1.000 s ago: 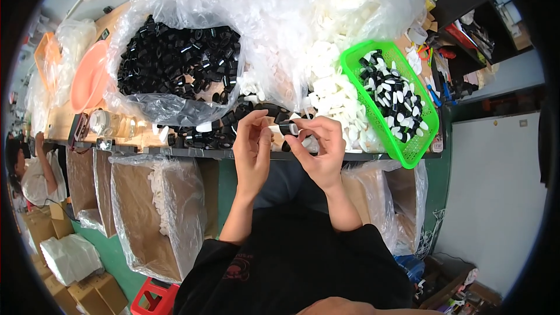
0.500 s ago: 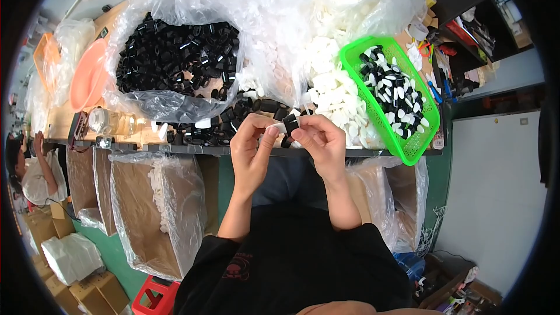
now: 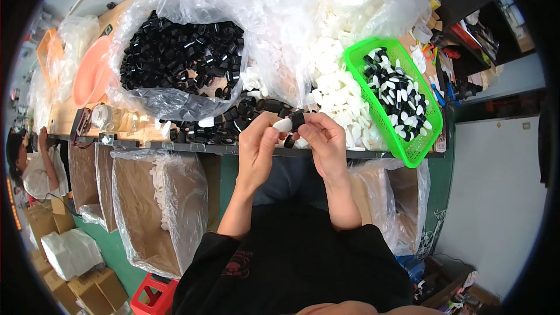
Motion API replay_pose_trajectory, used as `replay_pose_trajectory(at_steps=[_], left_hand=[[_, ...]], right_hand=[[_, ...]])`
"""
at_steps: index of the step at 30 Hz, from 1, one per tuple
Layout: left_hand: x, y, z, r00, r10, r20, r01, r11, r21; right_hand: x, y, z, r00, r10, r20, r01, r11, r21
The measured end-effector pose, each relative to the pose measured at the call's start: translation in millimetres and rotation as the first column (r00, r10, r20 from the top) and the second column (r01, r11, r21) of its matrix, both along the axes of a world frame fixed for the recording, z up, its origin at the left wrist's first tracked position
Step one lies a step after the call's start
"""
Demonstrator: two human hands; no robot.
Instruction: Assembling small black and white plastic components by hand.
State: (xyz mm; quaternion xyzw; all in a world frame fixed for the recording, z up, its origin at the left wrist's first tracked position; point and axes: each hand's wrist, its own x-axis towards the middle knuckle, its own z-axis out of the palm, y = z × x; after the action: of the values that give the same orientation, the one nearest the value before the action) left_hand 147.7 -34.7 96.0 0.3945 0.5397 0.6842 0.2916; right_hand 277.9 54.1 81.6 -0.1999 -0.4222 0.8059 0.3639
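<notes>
Both hands meet above the table's front edge. My left hand (image 3: 256, 147) pinches a white oval plastic piece (image 3: 283, 125) between thumb and fingers. Beside it, my right hand (image 3: 326, 144) grips a small black plastic cap (image 3: 297, 119). The two pieces sit close together; whether they are joined I cannot tell. Just behind my hands lies a row of loose black caps (image 3: 233, 119). To the right of them spreads a heap of white pieces (image 3: 335, 96). A green plastic basket (image 3: 399, 154) farther right holds black and white parts mixed.
A clear plastic bag (image 3: 175, 100) full of black caps lies at the back left, near a pink basin (image 3: 90, 73) and a glass jar (image 3: 119, 119). Plastic-lined boxes (image 3: 137, 210) stand below the table. Another person (image 3: 41, 166) is at the far left.
The white piece now shows more of its oval face between my hands. Both hands have turned slightly, with the black cap still in the right. The whole view has shifted a little.
</notes>
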Motion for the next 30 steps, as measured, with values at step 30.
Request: replay_pose_trajectory(at_steps=[30], left_hand=[[-7.2,3.6,-12.3,0.966,0.007,-0.258,0.011,0.998,0.067]], right_hand=[[1.7,-3.2,40.0,0.902,-0.391,0.183,0.083,0.573,0.816]])
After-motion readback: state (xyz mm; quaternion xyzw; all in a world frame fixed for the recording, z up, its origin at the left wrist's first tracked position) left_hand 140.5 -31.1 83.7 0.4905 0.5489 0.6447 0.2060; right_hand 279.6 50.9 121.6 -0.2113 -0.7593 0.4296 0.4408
